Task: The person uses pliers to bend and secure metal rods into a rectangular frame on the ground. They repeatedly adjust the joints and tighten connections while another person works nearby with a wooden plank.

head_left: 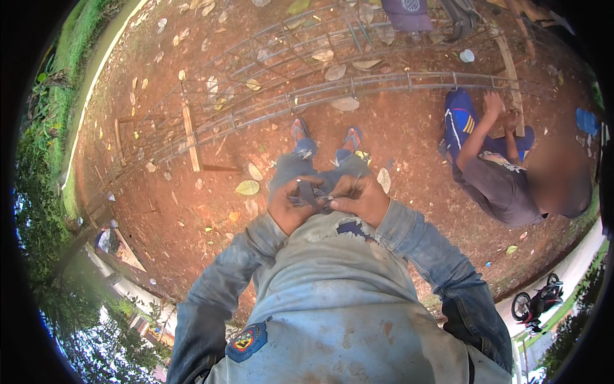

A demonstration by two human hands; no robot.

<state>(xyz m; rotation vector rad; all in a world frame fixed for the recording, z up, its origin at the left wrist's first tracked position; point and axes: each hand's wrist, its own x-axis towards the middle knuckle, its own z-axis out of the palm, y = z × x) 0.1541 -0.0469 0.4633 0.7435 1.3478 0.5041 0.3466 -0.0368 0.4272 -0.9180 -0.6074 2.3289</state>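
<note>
Both hands are close together in front of my waist. My left hand point(290, 210) has its fingers curled round a dark grey flat strip point(307, 194), whose exact kind I cannot tell. Just beside it, my right hand point(363, 200) is closed in a pinch, thumb against fingers. Whatever lies between those fingertips is too small to name. Beyond my feet, a long rebar cage point(288, 101) of steel bars and square stirrups stretches across the ground, touched by neither of my hands.
At right a co-worker point(505, 185) crouches, hands by a wooden post point(510, 70) at the cage. Another person in a cap point(409, 14) is at the far side. A wooden support point(190, 136) stands under the cage at left. A motorbike point(538, 302) is parked lower right.
</note>
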